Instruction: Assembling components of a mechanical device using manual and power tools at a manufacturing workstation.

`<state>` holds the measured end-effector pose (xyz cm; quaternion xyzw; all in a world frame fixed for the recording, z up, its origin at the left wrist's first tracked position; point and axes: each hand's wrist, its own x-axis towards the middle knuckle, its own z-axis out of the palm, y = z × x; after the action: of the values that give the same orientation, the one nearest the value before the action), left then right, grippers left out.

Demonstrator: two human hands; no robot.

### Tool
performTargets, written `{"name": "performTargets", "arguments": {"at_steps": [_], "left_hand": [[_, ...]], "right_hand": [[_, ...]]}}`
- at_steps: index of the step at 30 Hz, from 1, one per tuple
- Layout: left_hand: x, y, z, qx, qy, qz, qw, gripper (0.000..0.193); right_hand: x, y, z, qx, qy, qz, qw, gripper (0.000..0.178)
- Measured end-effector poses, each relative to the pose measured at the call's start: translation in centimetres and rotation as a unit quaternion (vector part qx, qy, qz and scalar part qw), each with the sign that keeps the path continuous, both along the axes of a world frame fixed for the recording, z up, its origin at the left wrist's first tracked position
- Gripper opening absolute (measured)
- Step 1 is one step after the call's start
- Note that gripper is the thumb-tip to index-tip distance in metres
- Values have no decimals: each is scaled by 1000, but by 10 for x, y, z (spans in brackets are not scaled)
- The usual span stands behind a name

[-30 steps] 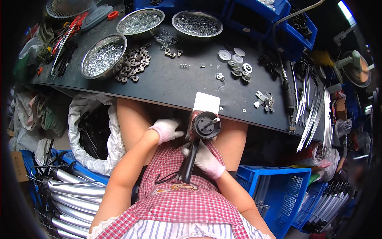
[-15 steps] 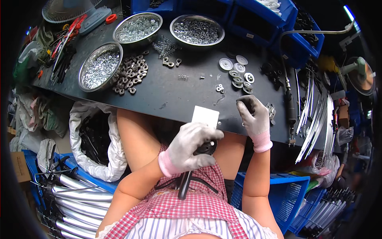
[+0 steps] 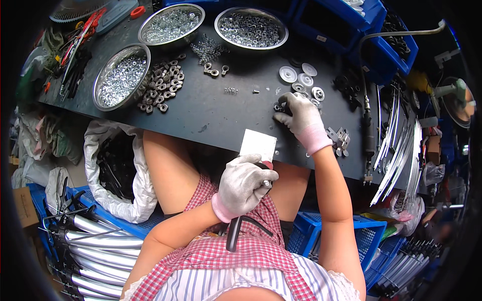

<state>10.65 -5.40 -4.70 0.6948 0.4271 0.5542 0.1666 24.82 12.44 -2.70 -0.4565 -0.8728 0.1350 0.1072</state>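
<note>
My left hand [image 3: 243, 185], in a grey glove with a pink cuff, is closed around the top of a black curved tube [image 3: 234, 236] that stands up from my lap, just below the edge of the dark workbench [image 3: 211, 110]. My right hand [image 3: 298, 120], gloved the same way, reaches onto the bench and its fingertips touch a few small metal parts [image 3: 277, 107]. Whether it has picked one up is hidden by the fingers. A white tag [image 3: 258, 145] hangs at the bench edge above my left hand.
Three steel bowls of nuts [image 3: 122, 75] [image 3: 170, 22] [image 3: 251, 26] stand at the back left. Loose nuts [image 3: 161, 89], round washers [image 3: 301, 79] and metal clips [image 3: 339, 138] lie on the bench. Blue crates [image 3: 364, 236], chrome tubes [image 3: 100, 251] and a white sack [image 3: 118, 165] surround my legs.
My right hand left the tube, reached out to the bench, then shifted left to the small parts. My left hand took over the grip on the tube's top.
</note>
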Motion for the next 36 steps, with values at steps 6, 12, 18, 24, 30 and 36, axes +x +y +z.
{"name": "performTargets", "arguments": {"at_steps": [6,12,18,24,30,36], "left_hand": [[-1,-4,-1,-25,-8,-6,1000,7],[-6,-1,-3,-3,-16,5,1000,24],[-7,-1,-8,-3,-17,14,1000,23],[-8,-1,-7,10,-32,-3,999,21],[-8,1,-9,26,-37,-13,999,20],[-6,1,-11,30,-40,-8,999,19]], "right_hand": [[6,-9,-21,-3,71,-39,997,20],[13,-86,60,-160,366,144,906,20],[19,-123,74,38,185,223,956,27],[19,-129,74,69,162,202,964,28],[24,-114,75,-6,185,243,952,22],[20,-100,80,-110,230,266,930,22]]}}
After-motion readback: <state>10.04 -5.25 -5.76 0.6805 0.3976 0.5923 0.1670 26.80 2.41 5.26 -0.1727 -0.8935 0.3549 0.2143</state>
